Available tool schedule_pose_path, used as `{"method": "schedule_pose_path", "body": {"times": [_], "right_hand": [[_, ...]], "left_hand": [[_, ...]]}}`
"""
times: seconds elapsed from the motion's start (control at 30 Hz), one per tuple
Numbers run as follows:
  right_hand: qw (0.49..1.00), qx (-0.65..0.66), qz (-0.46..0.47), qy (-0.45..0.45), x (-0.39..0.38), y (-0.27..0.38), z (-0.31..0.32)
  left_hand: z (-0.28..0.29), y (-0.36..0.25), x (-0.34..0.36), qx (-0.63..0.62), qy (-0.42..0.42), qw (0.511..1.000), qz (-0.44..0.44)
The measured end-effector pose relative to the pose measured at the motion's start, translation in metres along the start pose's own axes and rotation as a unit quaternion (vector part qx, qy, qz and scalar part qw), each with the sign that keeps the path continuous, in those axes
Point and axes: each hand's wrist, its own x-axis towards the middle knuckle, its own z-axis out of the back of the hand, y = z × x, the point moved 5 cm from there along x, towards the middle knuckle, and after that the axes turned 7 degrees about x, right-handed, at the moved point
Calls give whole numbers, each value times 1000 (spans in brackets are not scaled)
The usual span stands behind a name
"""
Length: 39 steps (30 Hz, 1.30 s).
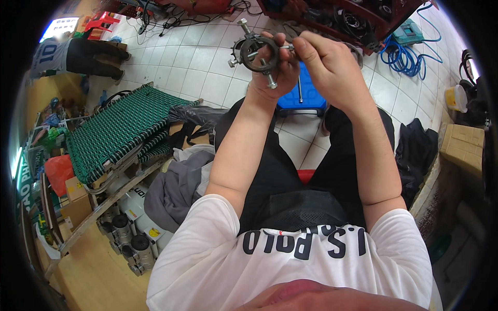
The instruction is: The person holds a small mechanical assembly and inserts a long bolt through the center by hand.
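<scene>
Up ahead, my left hand (280, 75) holds a dark metal ring (246, 58) from below and from its right side. Several silver bolts stick out around the ring, one (243, 24) at the top left and another (271, 80) at the bottom. A toothed edge shows on the ring's left. The thumb and fingers of my right hand (332, 62) are pinched at the outer end of a bolt (288, 47) on the ring's right side. Below my hands, a thin metal rod (300, 90) lies on a blue plastic case (311, 96).
A green woven folding bed (116, 124) stands at left beside grey cloth (176, 189) and a compressor (140, 243). Another person (62, 57) is at far left. A red metal rack (358, 26) stands ahead, with a coiled blue hose (402, 59) and cardboard box (461, 147) at right.
</scene>
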Motion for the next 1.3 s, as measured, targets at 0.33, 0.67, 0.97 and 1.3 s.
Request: {"method": "schedule_pose_path", "body": {"times": [0.33,0.67,0.97,1.3], "right_hand": [[996,79,25,30,2,-8,-6],[996,78,-27,32,0,-25,-4],[977,185,-107,14,-1,-49,-11],[993,115,17,-5,2,-34,-7]], "left_hand": [[9,-7,0,-42,-36,998,8],[8,8,6,-93,-45,994,35],[12,10,6,-173,-70,982,25],[5,4,10,-185,-53,981,19]]}}
